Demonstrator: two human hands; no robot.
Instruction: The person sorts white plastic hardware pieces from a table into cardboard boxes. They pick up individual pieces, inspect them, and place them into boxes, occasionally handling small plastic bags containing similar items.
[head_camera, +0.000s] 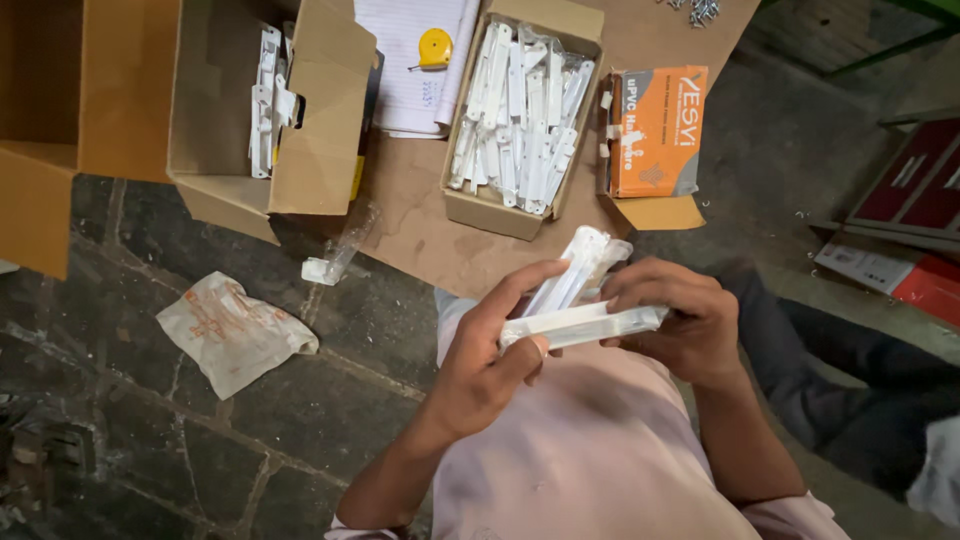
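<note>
My left hand (492, 352) and my right hand (672, 318) both grip a bundle of white plastic strips (578, 296) wrapped in clear film, held over my lap. One wrapped piece lies crosswise between thumb and fingers, while others stick up behind it. Straight ahead on a cardboard sheet (430, 225) stands an open small box (520, 110) filled with several similar white parts.
An orange carton (655, 130) lies to the right of the small box. A large open cardboard box (255, 110) with white parts stands at the left. Paper with a yellow tape measure (434, 47) lies behind. A crumpled bag (232, 330) and a clear wrapper (338, 255) lie on the stone floor.
</note>
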